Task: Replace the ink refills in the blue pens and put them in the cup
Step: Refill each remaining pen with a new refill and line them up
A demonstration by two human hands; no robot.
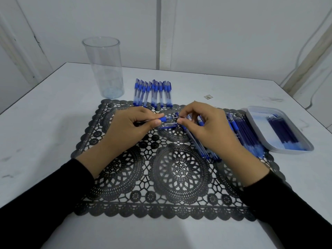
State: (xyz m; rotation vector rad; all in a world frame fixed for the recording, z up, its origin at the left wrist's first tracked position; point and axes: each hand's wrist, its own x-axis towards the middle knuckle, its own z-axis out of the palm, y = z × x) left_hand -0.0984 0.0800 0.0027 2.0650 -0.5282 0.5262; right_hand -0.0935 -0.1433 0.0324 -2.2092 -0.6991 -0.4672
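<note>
pen in work (167,120) is held just above the far middle of the black lace mat (181,169), between both hands. left hand (129,126) pinches the blue grip section between thumb and forefinger. right hand (203,126) pinches the other end between thumb and fingertip, other fingers loosely curled. long axis runs left to right across the view, close to level, with the blue grip end toward the person's left and the clear part toward the right. a thin dark line shows past the left thumb, possibly a refill; too small to confirm. a clear barrel piece (168,125) sits just below the fingers; held or resting on the mat, cannot tell. judgement: step in hand is parting or rejoining one pen at the grip joint, refill swap under way. next move likely calls for keeping both halves on one axis and pulling or twisting straight, without bending the refill. loose pens and refills (248,135) lie heaped just right of the right hand. white tray (287,150) beside them holds dark refills (282,130). row of capped pens (152,93) lies at the mat's far edge, long axes pointing away from the person. clear cup (104,69) stands upright far left on the white table (53,123) with no pens in it, so most of the task remains.
</note>
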